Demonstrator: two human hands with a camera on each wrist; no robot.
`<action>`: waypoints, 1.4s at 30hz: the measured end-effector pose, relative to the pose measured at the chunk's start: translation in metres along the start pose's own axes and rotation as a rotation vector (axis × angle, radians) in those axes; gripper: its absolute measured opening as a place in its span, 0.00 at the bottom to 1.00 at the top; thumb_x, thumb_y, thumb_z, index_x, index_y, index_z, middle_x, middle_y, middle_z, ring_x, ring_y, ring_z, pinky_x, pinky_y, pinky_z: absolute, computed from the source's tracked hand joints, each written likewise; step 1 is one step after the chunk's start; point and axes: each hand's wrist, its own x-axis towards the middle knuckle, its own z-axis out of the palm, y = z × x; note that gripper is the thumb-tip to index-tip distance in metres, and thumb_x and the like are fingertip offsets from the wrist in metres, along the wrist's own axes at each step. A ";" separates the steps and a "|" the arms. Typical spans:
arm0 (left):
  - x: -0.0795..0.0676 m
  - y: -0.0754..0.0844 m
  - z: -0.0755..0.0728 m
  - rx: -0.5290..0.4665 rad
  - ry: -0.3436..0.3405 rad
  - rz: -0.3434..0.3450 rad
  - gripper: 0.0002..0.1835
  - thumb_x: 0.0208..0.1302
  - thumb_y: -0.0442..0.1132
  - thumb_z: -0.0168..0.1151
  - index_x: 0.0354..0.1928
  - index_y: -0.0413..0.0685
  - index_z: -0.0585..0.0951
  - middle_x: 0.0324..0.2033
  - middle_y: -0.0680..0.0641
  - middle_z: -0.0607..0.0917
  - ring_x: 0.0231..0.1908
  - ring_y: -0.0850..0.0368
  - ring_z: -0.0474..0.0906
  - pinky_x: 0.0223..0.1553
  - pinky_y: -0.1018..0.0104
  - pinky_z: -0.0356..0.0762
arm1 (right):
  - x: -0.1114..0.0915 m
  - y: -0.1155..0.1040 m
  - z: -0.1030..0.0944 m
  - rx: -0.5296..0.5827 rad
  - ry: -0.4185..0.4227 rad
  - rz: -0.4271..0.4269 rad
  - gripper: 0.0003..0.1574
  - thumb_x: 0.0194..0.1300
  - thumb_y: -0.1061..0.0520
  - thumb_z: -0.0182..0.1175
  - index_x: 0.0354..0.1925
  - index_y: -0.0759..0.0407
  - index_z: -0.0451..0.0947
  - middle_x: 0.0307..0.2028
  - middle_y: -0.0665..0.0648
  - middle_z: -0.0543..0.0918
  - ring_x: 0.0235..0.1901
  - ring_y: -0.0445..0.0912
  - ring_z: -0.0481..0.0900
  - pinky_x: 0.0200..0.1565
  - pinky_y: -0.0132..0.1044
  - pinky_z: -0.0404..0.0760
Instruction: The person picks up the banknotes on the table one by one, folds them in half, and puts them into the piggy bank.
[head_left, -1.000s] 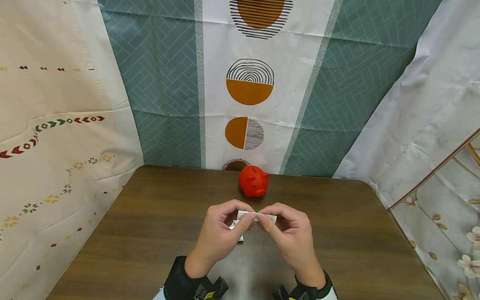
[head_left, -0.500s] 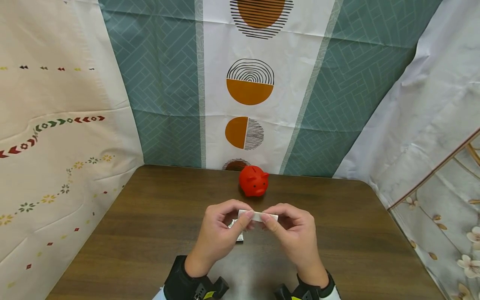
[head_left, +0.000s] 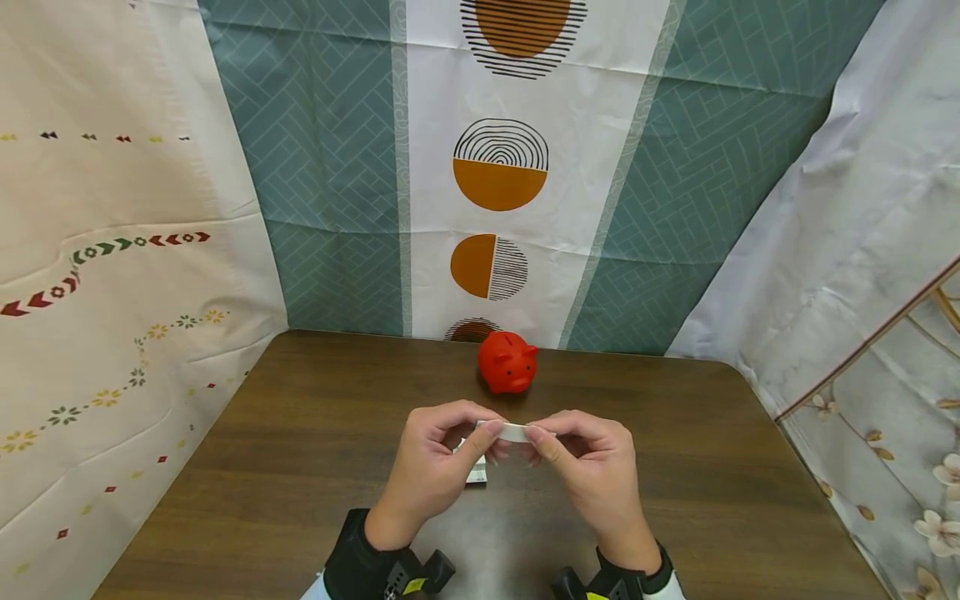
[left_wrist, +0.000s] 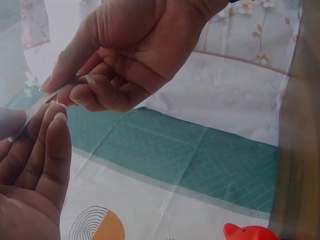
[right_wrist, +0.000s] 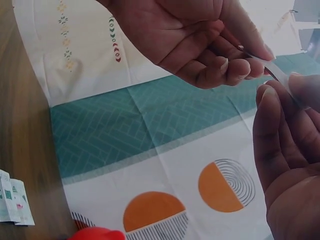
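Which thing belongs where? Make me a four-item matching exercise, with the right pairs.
1. narrow white strip
2. round red pig figure
3. printed white paper
4. patterned teal-and-white cloth

A. near the far edge of the brown wood-grain table
B. hanging beyond the table
C. pinched by left hand and right hand
D. lying on the table, partly behind the left hand

1-C, 2-A, 3-D, 4-B

wide room on brown table (head_left: 300,450) left of left hand (head_left: 431,468) and right of right hand (head_left: 598,472). white strip (head_left: 513,432), pinched at both ends, bars way between fingertips; gap between hands free on near side. red piggy bank (head_left: 507,363) stands just beyond strip, blocks straight path to back edge; passage free either side of it. folded paper (head_left: 477,473) on table, partly hidden behind left hand. hanging cloth (head_left: 337,208) walls far edge.
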 end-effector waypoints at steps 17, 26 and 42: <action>-0.001 0.001 -0.005 0.032 0.024 -0.046 0.03 0.66 0.24 0.64 0.37 0.37 0.85 0.22 0.40 0.84 0.22 0.55 0.82 0.27 0.62 0.86 | 0.000 -0.001 0.000 0.014 0.009 0.064 0.11 0.64 0.79 0.59 0.37 0.69 0.82 0.23 0.55 0.86 0.18 0.44 0.83 0.19 0.40 0.83; -0.001 0.000 -0.004 -0.079 0.006 -0.129 0.06 0.67 0.24 0.63 0.44 0.36 0.84 0.25 0.35 0.84 0.23 0.52 0.83 0.26 0.58 0.86 | 0.000 -0.002 0.000 0.066 0.061 0.149 0.09 0.64 0.77 0.60 0.41 0.72 0.82 0.32 0.51 0.88 0.26 0.44 0.86 0.30 0.40 0.88; 0.000 -0.001 0.001 0.058 0.011 -0.033 0.09 0.62 0.25 0.69 0.43 0.41 0.85 0.32 0.41 0.87 0.30 0.59 0.79 0.27 0.67 0.82 | -0.001 0.003 0.008 0.004 0.029 0.050 0.17 0.56 0.82 0.64 0.43 0.70 0.79 0.39 0.51 0.86 0.35 0.44 0.83 0.35 0.34 0.88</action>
